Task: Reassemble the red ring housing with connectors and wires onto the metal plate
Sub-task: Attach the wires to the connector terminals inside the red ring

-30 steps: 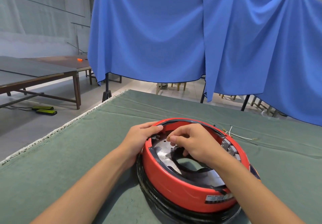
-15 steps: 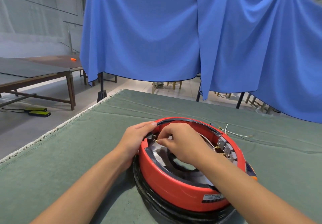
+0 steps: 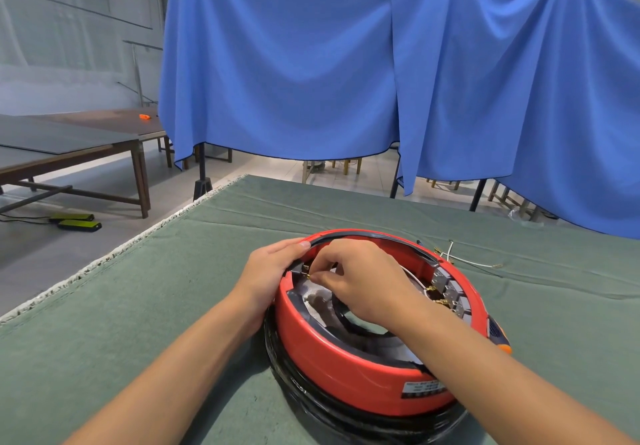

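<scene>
Both hands [image 3: 311, 271] crowd the red ring housing's [image 3: 346, 368] left inner wall; loose wires [image 3: 460, 261] lie beyond the right hand [image 3: 360, 281]; bare desk [image 3: 156, 306] left of the left hand [image 3: 266, 271].

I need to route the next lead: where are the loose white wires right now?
In the head view, the loose white wires lie on the green cloth just beyond the far right rim of the red ring housing, outside it.

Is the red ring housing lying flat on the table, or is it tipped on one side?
Flat. The red ring housing sits open side up on the green cloth, atop a black base ring, rim level.
</scene>
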The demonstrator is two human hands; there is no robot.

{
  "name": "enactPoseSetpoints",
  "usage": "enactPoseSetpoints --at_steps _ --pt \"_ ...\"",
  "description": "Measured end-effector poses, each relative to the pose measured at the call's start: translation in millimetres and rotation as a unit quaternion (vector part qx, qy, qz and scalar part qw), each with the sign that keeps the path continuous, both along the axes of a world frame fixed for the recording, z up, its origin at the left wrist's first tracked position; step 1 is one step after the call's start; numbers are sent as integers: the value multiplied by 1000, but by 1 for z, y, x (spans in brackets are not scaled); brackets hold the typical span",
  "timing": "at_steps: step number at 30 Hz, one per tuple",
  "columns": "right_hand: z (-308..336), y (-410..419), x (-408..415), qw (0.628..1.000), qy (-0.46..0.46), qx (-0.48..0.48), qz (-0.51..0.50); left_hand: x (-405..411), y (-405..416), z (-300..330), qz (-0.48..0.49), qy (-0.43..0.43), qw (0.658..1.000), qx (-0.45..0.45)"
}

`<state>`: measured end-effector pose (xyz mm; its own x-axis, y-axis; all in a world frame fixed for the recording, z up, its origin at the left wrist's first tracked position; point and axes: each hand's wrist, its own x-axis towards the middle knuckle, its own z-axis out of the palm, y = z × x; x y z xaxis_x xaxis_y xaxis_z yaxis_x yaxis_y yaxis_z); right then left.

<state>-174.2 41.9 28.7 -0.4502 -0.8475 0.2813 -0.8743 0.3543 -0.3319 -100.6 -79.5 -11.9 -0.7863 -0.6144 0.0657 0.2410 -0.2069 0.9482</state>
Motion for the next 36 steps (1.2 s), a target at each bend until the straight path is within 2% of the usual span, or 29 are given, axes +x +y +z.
enactPoseSetpoints --at_steps 36 --pt "3 -1 6 997 72 23 11 -3 1 -1 24 -8 999 -34"
